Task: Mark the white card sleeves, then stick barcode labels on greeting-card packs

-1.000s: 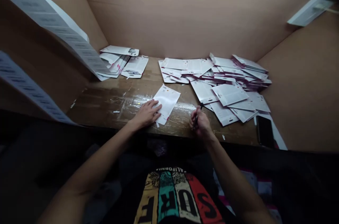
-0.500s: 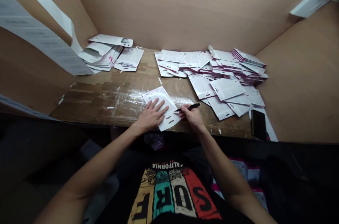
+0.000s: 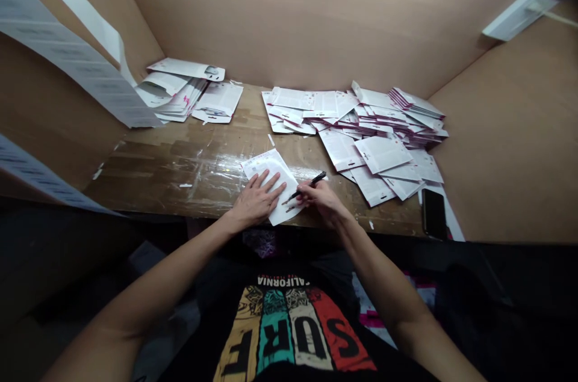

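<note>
A white printed packet [image 3: 271, 160] with hang slots lies slanted near the table's front edge. My left hand [image 3: 258, 197] rests flat on it, fingers spread. A black pen [image 3: 318, 178] is pinched in my right hand [image 3: 320, 197], at the packet's right side. The pen slants down to the left, its tip at or just over the packet near the slots; whether it touches I cannot tell.
Many similar packets [image 3: 386, 156] are heaped at the back right, and a smaller pile [image 3: 180, 90] stands at the back left. A black phone [image 3: 433, 213] lies at the right front edge. A strip of labels [image 3: 67, 57] hangs at the left. Wooden panels [image 3: 280, 15] enclose the table.
My right hand and the pen have shifted slightly left across the packet, toward its slots. My left hand stays flat on the packet. The whole view has moved a little.
</note>
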Tool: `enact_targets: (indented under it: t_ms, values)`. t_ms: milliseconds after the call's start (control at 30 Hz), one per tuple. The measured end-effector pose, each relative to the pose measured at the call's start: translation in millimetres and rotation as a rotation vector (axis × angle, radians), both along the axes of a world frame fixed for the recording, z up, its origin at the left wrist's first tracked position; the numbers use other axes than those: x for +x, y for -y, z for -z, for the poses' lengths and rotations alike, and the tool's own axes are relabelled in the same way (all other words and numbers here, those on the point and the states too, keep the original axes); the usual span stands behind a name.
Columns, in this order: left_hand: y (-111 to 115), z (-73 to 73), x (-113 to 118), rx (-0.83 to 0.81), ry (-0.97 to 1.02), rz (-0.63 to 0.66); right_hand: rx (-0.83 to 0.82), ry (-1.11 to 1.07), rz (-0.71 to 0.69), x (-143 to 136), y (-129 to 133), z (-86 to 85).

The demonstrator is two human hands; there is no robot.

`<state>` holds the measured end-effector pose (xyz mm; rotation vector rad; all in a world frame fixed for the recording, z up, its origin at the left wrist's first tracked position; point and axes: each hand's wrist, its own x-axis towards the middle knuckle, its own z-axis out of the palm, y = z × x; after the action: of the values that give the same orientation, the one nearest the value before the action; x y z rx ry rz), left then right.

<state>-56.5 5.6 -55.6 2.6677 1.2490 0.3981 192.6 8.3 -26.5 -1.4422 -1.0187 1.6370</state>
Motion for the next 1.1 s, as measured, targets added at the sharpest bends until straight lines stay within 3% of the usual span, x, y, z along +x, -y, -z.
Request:
enact_targets:
  t_ms: [100, 233, 333, 400, 500, 567, 733, 833, 967, 1100]
  values:
    - [1.7, -2.5, -1.0, 0.006, -0.009, 0.005, 0.117, 0.1, 0.012, 4.2, -1.7, -4.6]
    - [3.9, -6.0, -0.9, 0.004, -0.042, -0.003, 0.281, 0.629, -0.26, -13.5, -2.9, -5.9]
    - [1.3, -6.2, -1.8, -0.004, -0.066, -0.005, 0.36, 0.848, -0.32, -30.8, 2.4, -11.6]
    - [-2.0, -6.1, -4.0, -0.01, -0.054, 0.002, 0.344, 0.644, -0.439, -29.8, 12.4, -20.1]
    - [-1.3, -8.4, -9.6, -0.022, 0.004, 0.034, 0.219, 0.126, -0.667, -6.8, 34.9, -35.2]
    - [7.7, -12.0, -13.5, -0.046, 0.021, 0.05, 0.216, 0.051, -0.712, 10.8, 49.0, -41.0]
    - [45.9, -19.2, -18.7, -0.105, -0.029, 0.098, 0.635, 0.673, -0.69, 17.7, 65.2, -26.1]
    - [54.3, -17.3, -19.5, -0.131, -0.001, 0.109, 0.757, 0.88, -0.712, 6.3, 63.2, -10.1]
    - [45.0, -11.0, -19.9, -0.128, 0.144, 0.044, 0.636, 1.024, -0.504, -11.2, 50.8, -1.5]
    - [45.7, -5.4, -24.7, -0.021, 0.053, 0.111, 0.509, 1.155, -0.32, -22.6, 42.7, -2.4]
